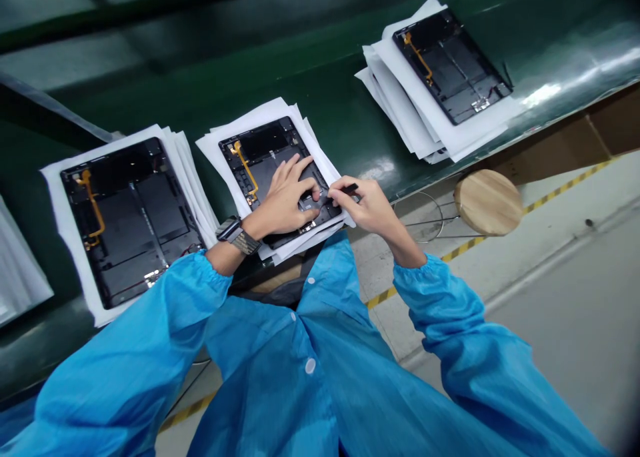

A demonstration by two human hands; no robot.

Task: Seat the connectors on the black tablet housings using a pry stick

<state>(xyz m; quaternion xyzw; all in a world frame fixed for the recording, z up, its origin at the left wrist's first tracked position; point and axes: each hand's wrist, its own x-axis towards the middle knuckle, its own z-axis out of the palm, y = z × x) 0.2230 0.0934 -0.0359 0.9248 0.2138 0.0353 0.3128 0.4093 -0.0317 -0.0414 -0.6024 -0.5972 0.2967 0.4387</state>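
An opened black tablet chassis (260, 154) with an orange flex cable lies on a stack of white paper sheets (220, 144) on the green belt, right in front of me. My left hand (287, 197) rests flat on its lower part, fingers stretched out and pressing down. My right hand (363, 204) is at the chassis's near right corner, fingers pinched on a small black tool (349, 189) whose tip touches the chassis edge. I wear blue sleeves and a wristwatch (235, 234) on the left wrist.
A second open chassis (127, 217) on paper lies to the left, a third chassis (450, 64) on paper farther right on the green conveyor belt (320, 77). A round wooden stool (487, 200) stands on the floor at right, by yellow-black floor tape.
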